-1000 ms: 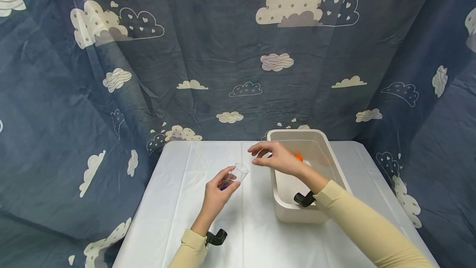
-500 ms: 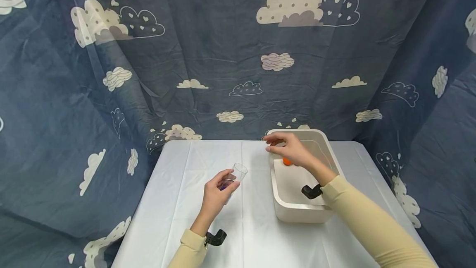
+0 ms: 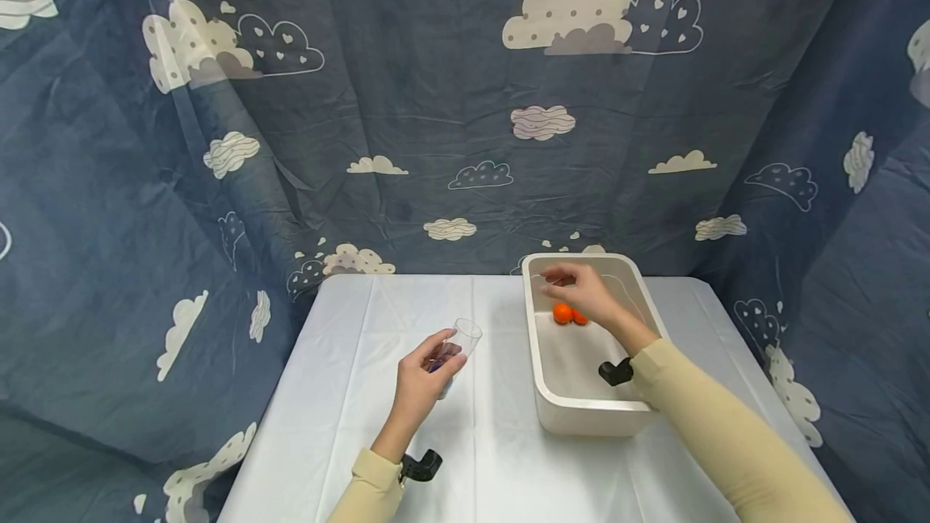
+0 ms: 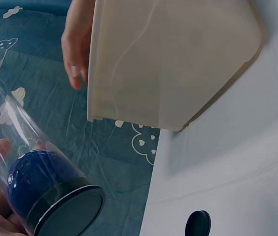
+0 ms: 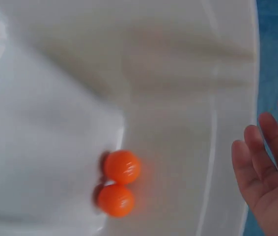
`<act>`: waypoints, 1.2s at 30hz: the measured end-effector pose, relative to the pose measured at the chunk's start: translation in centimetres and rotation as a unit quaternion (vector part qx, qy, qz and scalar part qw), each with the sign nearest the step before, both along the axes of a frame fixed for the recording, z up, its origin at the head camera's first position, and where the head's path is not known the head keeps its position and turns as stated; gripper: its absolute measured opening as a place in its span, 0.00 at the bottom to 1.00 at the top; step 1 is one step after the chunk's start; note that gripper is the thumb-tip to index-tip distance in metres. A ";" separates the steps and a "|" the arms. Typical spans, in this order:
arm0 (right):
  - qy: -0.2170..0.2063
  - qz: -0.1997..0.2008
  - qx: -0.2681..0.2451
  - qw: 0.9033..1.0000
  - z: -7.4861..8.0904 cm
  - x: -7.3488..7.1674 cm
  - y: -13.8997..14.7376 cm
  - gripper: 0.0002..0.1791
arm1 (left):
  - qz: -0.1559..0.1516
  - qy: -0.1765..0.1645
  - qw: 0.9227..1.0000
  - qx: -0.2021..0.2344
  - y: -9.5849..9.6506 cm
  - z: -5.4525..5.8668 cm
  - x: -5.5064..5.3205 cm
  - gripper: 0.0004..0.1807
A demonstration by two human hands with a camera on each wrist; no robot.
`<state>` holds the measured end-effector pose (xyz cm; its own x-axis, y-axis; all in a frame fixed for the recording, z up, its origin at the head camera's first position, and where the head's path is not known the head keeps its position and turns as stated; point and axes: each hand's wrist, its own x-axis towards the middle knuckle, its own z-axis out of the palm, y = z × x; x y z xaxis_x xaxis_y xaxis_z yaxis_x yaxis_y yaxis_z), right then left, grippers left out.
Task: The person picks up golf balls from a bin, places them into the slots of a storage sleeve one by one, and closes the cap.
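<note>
My left hand [image 3: 420,384] grips a clear plastic cylinder [image 3: 466,336] tilted above the white table. A dark blue ball [image 4: 41,177] sits inside it, by the dark base [image 4: 71,214]. Over the far part of a white bin [image 3: 534,345] hovers my right hand [image 3: 584,295]; its fingers are loosely bent and hold nothing. Below it, two orange balls [image 5: 122,167] lie side by side on the bin's floor, against a wall. In the left wrist view, some right-hand fingers [image 4: 75,61] show past the bin's rim.
The white-covered table [image 3: 363,329] carries the bin on its right side. Blue curtains with a cloud print [image 3: 465,87] stand behind and on both sides. A small dark round object [image 4: 198,223] shows at the bottom of the left wrist view.
My right hand has moved right, from beside the bin's left rim to above its inside, and both orange balls now show. The left hand and cylinder have hardly moved.
</note>
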<state>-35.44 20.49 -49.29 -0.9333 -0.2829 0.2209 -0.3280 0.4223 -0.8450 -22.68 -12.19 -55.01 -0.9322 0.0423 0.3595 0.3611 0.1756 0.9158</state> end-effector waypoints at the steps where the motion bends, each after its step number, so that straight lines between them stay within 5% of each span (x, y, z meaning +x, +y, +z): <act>1: -0.005 -0.004 0.006 1.000 -0.7 -0.4 0.3 0.19 | -0.002 0.000 1.000 0.000 -0.1 0.0 0.0 0.26; 15: -0.077 -0.050 0.048 0.995 -6.0 -2.9 2.4 0.23 | 0.000 -0.001 1.000 -0.015 -0.5 -0.7 0.1 0.26; 36: -0.163 -0.095 0.103 0.977 -9.7 -4.2 6.0 0.30 | 0.006 -0.012 1.000 0.004 -0.7 -1.0 -0.4 0.24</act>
